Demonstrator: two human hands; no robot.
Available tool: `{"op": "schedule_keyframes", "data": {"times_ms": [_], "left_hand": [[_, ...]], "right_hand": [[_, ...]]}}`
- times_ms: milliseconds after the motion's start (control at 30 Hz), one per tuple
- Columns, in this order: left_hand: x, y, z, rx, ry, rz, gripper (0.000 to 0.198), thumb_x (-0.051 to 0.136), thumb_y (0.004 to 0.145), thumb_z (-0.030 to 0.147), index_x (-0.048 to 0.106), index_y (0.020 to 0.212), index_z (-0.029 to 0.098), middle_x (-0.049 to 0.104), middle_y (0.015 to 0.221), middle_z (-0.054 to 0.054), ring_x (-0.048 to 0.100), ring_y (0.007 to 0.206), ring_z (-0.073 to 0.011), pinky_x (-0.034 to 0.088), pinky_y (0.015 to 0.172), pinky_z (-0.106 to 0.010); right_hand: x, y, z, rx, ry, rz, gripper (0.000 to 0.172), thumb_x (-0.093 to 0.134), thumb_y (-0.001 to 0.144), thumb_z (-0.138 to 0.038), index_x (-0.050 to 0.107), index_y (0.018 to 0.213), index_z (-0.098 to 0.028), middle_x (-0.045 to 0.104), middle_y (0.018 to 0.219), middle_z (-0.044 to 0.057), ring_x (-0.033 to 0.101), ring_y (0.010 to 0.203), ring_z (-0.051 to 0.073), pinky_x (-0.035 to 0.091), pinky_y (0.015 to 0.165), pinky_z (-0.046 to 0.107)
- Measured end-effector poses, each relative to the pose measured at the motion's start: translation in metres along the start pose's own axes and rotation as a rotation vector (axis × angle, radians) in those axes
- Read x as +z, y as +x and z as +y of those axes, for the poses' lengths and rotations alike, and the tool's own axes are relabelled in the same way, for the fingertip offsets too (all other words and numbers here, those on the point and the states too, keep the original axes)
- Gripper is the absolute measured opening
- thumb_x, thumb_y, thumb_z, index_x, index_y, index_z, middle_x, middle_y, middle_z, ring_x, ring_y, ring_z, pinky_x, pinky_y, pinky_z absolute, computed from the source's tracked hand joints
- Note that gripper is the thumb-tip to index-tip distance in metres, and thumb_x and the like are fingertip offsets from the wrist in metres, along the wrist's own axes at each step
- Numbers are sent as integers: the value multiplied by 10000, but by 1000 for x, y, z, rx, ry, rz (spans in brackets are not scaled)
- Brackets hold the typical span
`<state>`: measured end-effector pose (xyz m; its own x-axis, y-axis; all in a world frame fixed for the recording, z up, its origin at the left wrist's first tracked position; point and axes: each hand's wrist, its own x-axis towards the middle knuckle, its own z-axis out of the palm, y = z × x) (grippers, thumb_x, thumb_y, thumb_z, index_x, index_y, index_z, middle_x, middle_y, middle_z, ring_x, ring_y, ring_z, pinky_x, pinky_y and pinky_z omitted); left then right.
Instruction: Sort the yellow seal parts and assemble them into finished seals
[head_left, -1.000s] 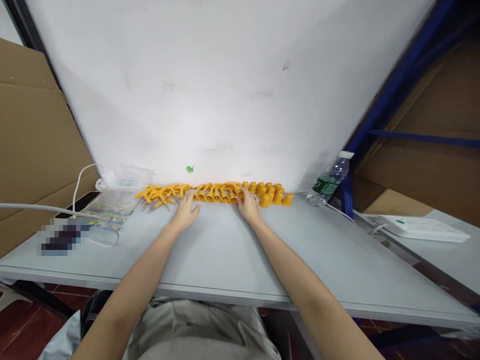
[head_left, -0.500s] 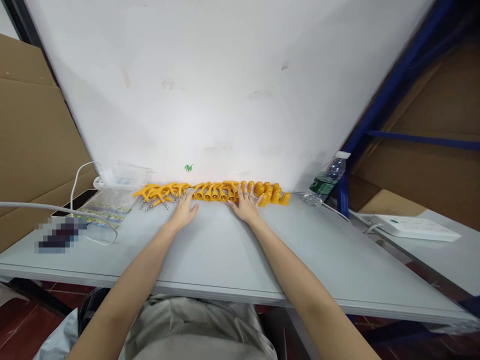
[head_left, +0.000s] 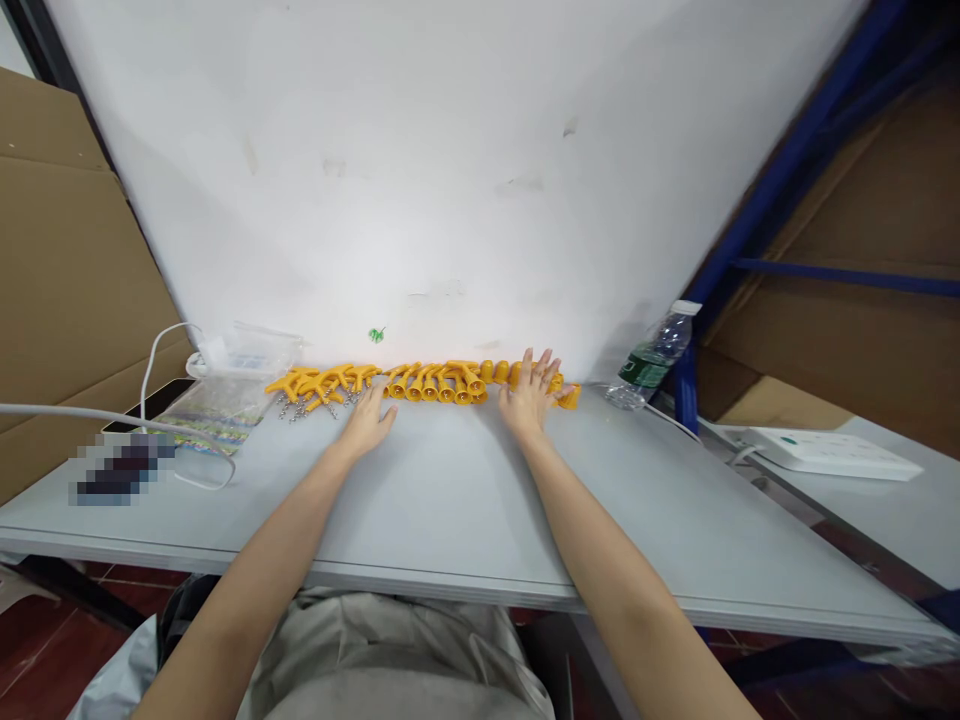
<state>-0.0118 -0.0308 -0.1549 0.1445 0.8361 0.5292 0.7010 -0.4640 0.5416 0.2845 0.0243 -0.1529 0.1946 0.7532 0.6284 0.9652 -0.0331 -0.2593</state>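
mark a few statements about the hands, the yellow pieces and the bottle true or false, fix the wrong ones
1. The right hand is at the yellow cups. True.
2. The right hand is clenched into a fist. False: its fingers are spread.
3. The bottle has a white cap. True.
4. The bottle is left of the left hand. False: it is right of both hands.
5. The left hand is by the left end of the yellow funnels. True.
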Motion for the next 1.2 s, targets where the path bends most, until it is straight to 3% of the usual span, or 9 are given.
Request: {"op": "schedule_keyframes", "data": {"times_ms": [133,233,500,733,967,1100,1200], "left_hand": [[1,0,-1,-7,2,3,503,508,882,257,441,1374,175,556,1361,-141,460,1341,-280,348,1138,-494],[2,0,-1,-13,2,-3,515,505,880,251,427,1381,162,541,1384,-151,451,1350,-282,339,1143,-496],[1,0,0,-21,2,-13,524,494,890,269,414,1395,155,535,1390,-166,439,1362,-283,346,1136,-498],[3,0,-1,-5,-13,-3,510,504,878,246,432,1380,187,535,1399,-139,469,1334,-271,344,1140,-494],[2,0,2,-12,-6,-23,507,497,878,236,425,1377,185,537,1394,-135,485,1317,-266,350,1135,-499],[2,0,1,-1,-10,-32,511,499,875,226,421,1379,187,534,1398,-130,475,1326,-263,342,1141,-501],[3,-1,1,9,-8,-16,507,503,871,218,427,1372,200,530,1404,-124,479,1324,-261,346,1138,-500]], "right_hand": [[12,1,13,33,0,46,794,367,878,-278,1,1572,-151,13,1636,184,17,1495,380,50,1093,729],[21,2,13,-27,-24,45,814,382,861,-254,-5,1569,-146,13,1635,190,39,1495,373,27,1093,728],[31,25,-5,-221,-65,-55,838,356,829,-150,-21,1576,-211,59,1647,118,71,1505,324,97,1087,745],[27,52,3,-297,-61,-148,862,370,834,-170,-74,1571,-226,114,1644,96,115,1498,336,155,1077,760],[18,47,5,-350,-124,-282,816,383,827,-142,67,1574,-233,158,1639,66,127,1502,299,177,1114,716],[17,52,2,-282,-108,-406,728,370,847,-126,207,1547,-236,162,1638,59,108,1506,291,149,1120,718],[21,58,2,-223,-109,-478,733,391,842,-117,229,1544,-251,155,1639,65,87,1508,306,142,1107,732]]}}
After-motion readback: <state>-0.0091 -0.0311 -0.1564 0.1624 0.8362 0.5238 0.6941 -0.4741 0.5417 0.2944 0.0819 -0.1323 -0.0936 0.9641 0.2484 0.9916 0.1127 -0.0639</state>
